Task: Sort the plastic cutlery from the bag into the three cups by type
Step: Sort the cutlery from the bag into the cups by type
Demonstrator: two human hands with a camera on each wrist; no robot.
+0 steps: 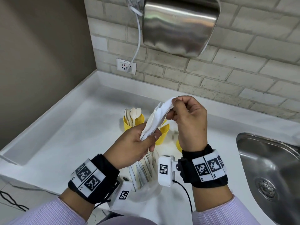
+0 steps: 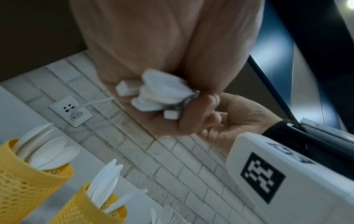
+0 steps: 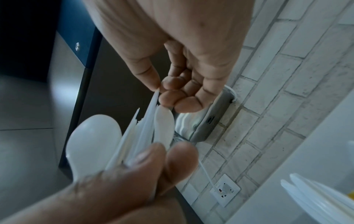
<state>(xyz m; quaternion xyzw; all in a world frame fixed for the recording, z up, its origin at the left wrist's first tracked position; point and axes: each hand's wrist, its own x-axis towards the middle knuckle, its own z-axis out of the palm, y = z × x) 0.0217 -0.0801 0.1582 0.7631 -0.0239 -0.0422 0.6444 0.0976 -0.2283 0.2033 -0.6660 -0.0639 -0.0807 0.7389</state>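
Note:
A bundle of white plastic cutlery point(image 1: 155, 120) is held up over the counter, spoons and knives mixed. My left hand point(image 1: 151, 138) grips the handle ends point(image 2: 159, 94) in a fist. My right hand point(image 1: 172, 108) pinches the top end; in the right wrist view its thumb and forefinger point(image 3: 161, 91) hold the tip of a thin knife point(image 3: 147, 115) beside a spoon bowl point(image 3: 91, 139). Three yellow mesh cups stand behind: one with spoons point(image 1: 134, 120), one with knives point(image 2: 91, 209), and one point(image 1: 178, 145) mostly hidden by my right wrist. The clear bag point(image 1: 146, 172) with more cutlery lies below my wrists.
A steel sink point(image 1: 267, 159) is sunk into the white counter point(image 1: 73, 135) at the right. On the brick wall hang a steel hand dryer point(image 1: 178, 25) and a socket point(image 1: 126, 66) with a white cable. Fork tines point(image 2: 166, 215) show near the cups.

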